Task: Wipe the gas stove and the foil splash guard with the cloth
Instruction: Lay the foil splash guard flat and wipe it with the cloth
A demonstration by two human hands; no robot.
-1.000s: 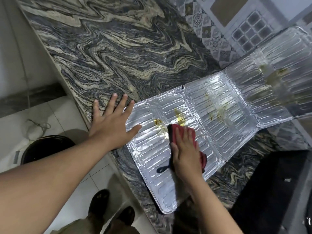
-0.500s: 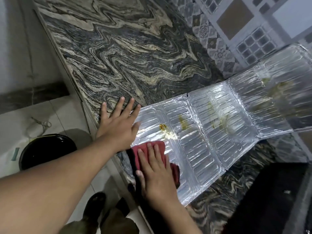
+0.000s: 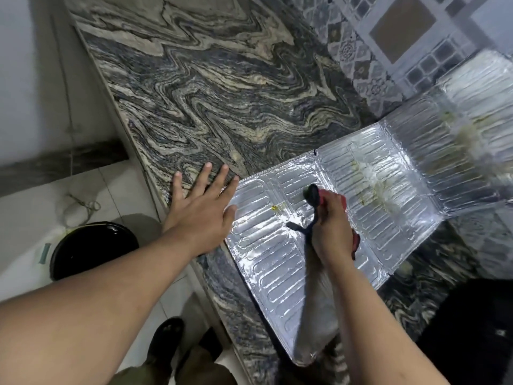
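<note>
Head view, looking down over my own arms: the silver embossed foil splash guard point(image 3: 277, 262) lies flat across the grey-and-cream swirled stone countertop point(image 3: 211, 87), its folded panels running toward the patterned tile wall point(image 3: 369, 59), the far panels rising against that wall. Yellow-green grease smears show on the middle and far panels; one small yellow spot point(image 3: 274, 208) sits on the near panel, just left of my right hand. My left hand point(image 3: 200, 215) is flat, fingers straight and spread, palm down on the counter's front edge with the thumb touching the guard's left border; it grips nothing. My right hand point(image 3: 333, 232) rests on the guard's near panel, covering a red cloth point(image 3: 355, 241) with dark trim; red shows at the fingertips and at the wrist side. Fingers are foreshortened, so whether they curl round the cloth or press it flat I cannot tell. A dark loop and strap point(image 3: 312, 198) of the cloth stick out to the left of that hand. The gas stove's black surface point(image 3: 472, 329) sits at lower right, partly out of view. On the pale tiled floor point(image 3: 116, 190) left of the counter: a round black bin point(image 3: 91, 248); my dark shoes point(image 3: 163, 345) below.
</note>
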